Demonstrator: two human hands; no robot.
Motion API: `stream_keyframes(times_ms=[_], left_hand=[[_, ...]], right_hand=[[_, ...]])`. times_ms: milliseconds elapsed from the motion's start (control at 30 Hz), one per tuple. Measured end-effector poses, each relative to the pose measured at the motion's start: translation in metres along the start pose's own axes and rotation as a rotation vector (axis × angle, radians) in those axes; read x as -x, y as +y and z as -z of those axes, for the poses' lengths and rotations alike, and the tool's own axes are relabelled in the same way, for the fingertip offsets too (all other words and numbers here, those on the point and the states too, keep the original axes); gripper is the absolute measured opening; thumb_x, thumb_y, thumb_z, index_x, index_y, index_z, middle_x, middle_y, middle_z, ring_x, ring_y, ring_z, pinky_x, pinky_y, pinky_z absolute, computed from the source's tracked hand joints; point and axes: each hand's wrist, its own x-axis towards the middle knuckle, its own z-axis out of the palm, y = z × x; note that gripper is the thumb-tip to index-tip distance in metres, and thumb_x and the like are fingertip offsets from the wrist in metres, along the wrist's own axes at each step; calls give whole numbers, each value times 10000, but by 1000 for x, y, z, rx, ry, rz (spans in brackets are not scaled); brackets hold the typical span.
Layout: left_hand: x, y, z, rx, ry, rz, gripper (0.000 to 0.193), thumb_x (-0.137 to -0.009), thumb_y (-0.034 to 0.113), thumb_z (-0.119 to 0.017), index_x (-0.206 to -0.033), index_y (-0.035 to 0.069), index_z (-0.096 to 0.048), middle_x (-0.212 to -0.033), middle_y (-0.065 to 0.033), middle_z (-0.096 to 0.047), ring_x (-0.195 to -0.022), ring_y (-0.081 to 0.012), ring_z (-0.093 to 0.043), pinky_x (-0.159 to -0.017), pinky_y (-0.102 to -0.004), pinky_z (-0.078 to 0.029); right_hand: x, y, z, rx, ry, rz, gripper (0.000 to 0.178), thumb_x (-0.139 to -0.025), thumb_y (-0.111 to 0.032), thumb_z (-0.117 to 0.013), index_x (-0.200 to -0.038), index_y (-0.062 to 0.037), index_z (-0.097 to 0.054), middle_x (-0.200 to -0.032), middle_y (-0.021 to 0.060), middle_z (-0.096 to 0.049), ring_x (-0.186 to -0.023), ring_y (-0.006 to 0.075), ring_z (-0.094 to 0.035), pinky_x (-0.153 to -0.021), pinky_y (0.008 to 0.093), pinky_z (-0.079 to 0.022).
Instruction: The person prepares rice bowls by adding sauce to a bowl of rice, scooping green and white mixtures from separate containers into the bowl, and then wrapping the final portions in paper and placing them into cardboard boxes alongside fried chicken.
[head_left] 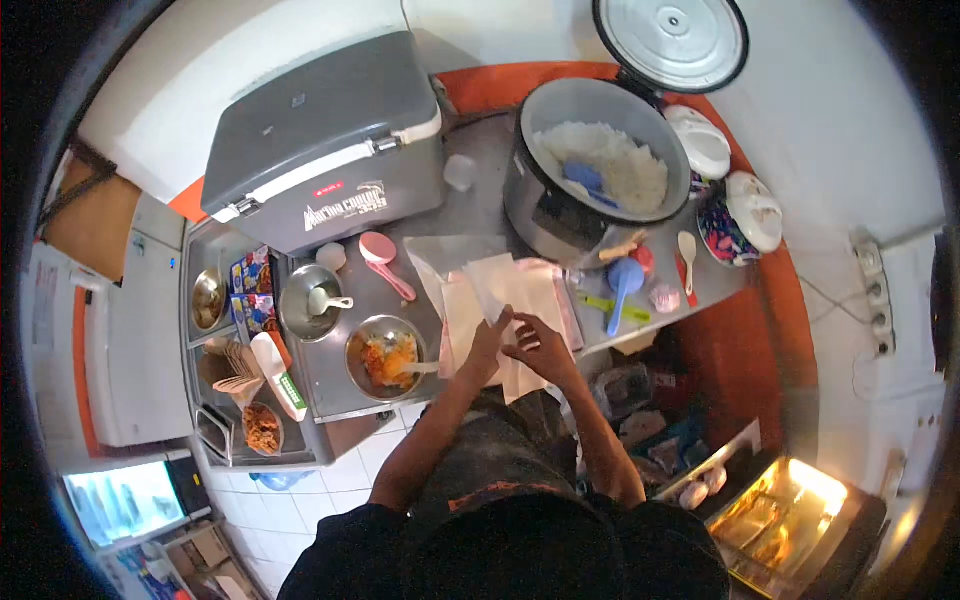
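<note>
A sheet of pale brown wrapping paper (492, 280) is lifted a little above a stack of similar sheets (540, 290) at the counter's front edge. My left hand (487, 350) pinches this sheet near its middle. Beside it, my right hand (540, 347) has its fingers curled in against the same sheet, the fingertips close to the left hand's. The sheet's lower end hangs toward my body. Left of the stack stands a steel bowl (352, 365) of orange and red food, with a pale spoon handle resting over its rim.
A big rice cooker (545, 225) with its lid raised holds white rice and a blue scoop. A grey cooler box (320, 140) stands at the back left. Blue ladle (624, 285), pink ladle (378, 250) and second steel bowl (300, 318) lie around. A lit glass case (780, 520) is lower right.
</note>
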Motion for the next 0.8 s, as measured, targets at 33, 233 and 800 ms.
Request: stream_keyframes(times_ms=[33, 233, 800], left_hand=[[-9, 1, -2, -129, 142, -51, 502, -865, 445, -682, -1114, 34, -536, -953, -44, -581, -858, -158, -586, -725, -316, -507], [-27, -8, 16, -253, 362, -153, 433, -837, 310, -733, -1133, 17, -619, -957, -79, -671, -825, -166, -648, -626, -327, -562], [9, -13, 28, -1440, 469, -668, 643, -801, 144, -671, -1375, 37, -402, -1475, -209, -296, -1378, -402, -258, -1134, -452, -264]], right_hand=[[-11, 15, 3, 3, -48, -25, 546, -783, -180, -772, -1269, -78, -546, -1053, 108, -665, -887, 196, -653, -734, 332, -554], [-49, 116, 42, -256, -29, 245, 282, -876, -175, -639, -1092, 5, -641, -969, 90, -663, -884, 128, -603, -683, 316, -497], [-45, 31, 0, 288, 70, 351, 153, -812, -54, -664, -952, -25, -608, -954, 142, -594, -921, 321, -577, -798, 410, -472]])
